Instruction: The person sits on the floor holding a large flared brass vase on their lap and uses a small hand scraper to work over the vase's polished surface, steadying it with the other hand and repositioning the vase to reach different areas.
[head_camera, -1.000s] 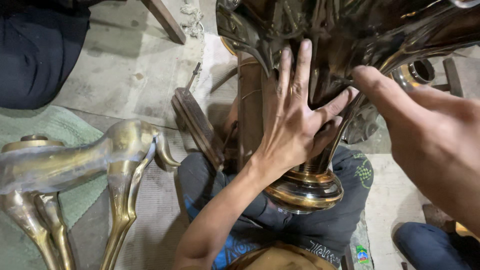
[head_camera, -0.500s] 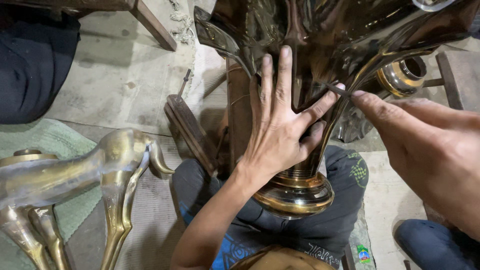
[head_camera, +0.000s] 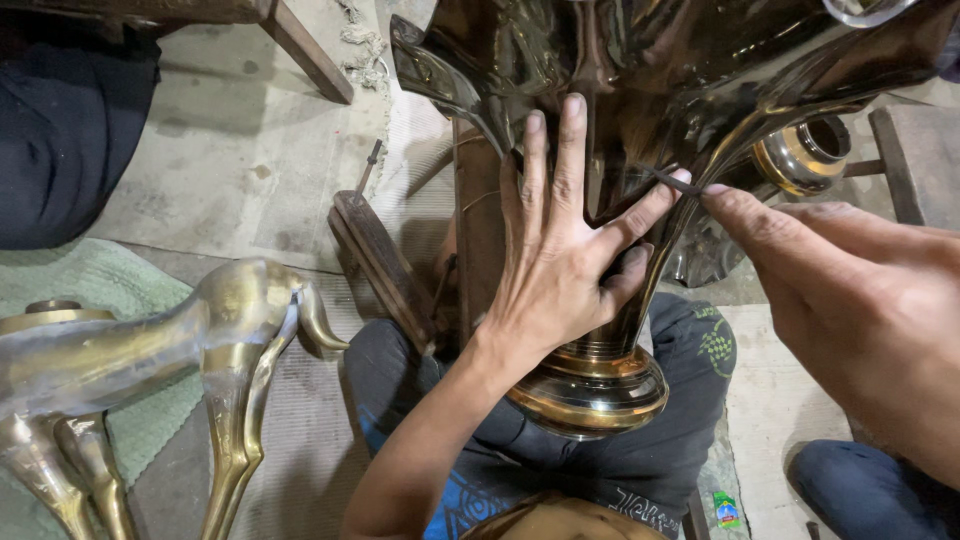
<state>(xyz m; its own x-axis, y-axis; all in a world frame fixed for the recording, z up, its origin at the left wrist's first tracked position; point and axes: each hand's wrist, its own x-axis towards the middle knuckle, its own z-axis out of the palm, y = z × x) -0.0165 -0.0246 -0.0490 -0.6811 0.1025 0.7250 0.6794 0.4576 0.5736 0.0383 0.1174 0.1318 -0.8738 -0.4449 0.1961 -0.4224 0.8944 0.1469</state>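
A big polished brass vessel (head_camera: 650, 70), dark and shiny, rests on my lap with its ringed end (head_camera: 592, 392) pointing toward me. My left hand (head_camera: 560, 260) lies flat against its curved body, fingers spread and pressing. My right hand (head_camera: 850, 310) reaches in from the right. Its fingertips pinch a thin dark strip (head_camera: 672, 182) against the brass, right beside my left index finger.
A brass animal figure (head_camera: 150, 340) stands at the left on a green mat (head_camera: 90, 275). A dark wooden bar (head_camera: 380, 260) leans beside my knee. A brass ring fitting (head_camera: 800, 155) lies behind the vessel. Another person's dark clothing (head_camera: 60, 130) fills the top left.
My right fingertips have come down onto the brass next to my left index finger, and the thin strip now shows there. My left hand stays pressed on the vessel.
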